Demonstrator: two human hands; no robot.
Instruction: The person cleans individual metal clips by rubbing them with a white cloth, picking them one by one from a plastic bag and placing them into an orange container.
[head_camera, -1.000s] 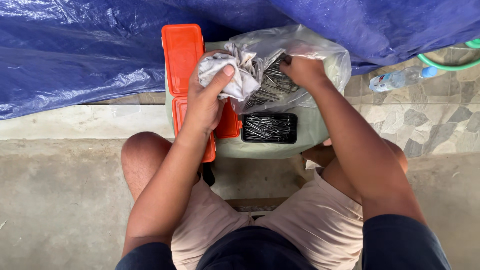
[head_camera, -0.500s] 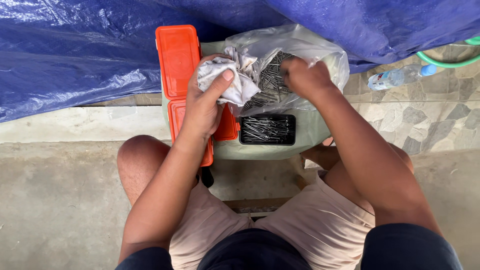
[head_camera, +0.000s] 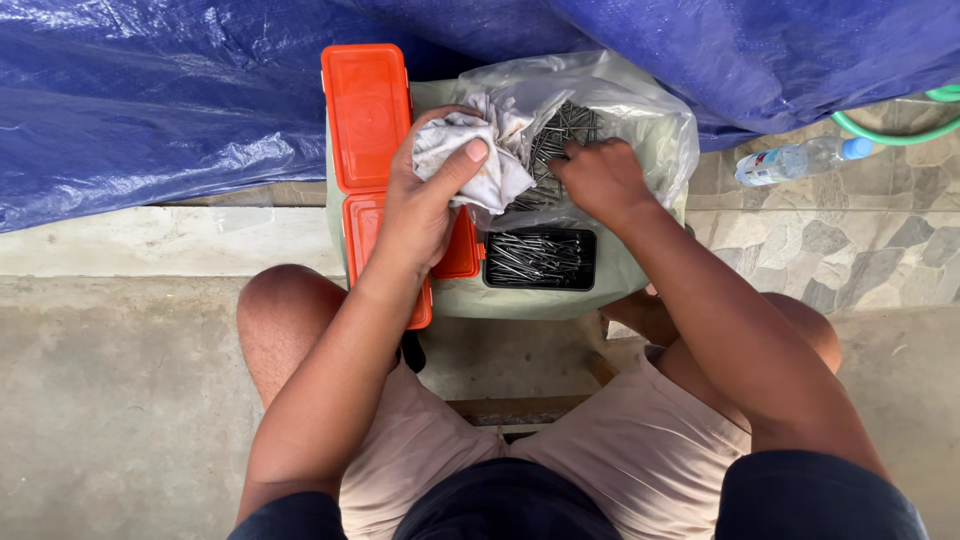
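My left hand (head_camera: 425, 200) grips a crumpled white cloth (head_camera: 470, 160) above an open orange plastic case (head_camera: 365, 130). My right hand (head_camera: 600, 178) reaches into a clear plastic bag (head_camera: 640, 110) full of dark nails (head_camera: 560, 135), with its fingers closed among them. Just below the bag sits a small black tray (head_camera: 540, 258) filled with more nails. Everything rests on a pale green stool top (head_camera: 620, 285) between my knees.
A blue tarp (head_camera: 150, 110) hangs behind the stool. A plastic water bottle (head_camera: 795, 160) and a green hose (head_camera: 900, 125) lie on the stone paving at the right. Concrete floor spreads to the left.
My right hand has moved lower and deeper into the bag of nails. My left hand keeps hold of the cloth in nearly the same place.
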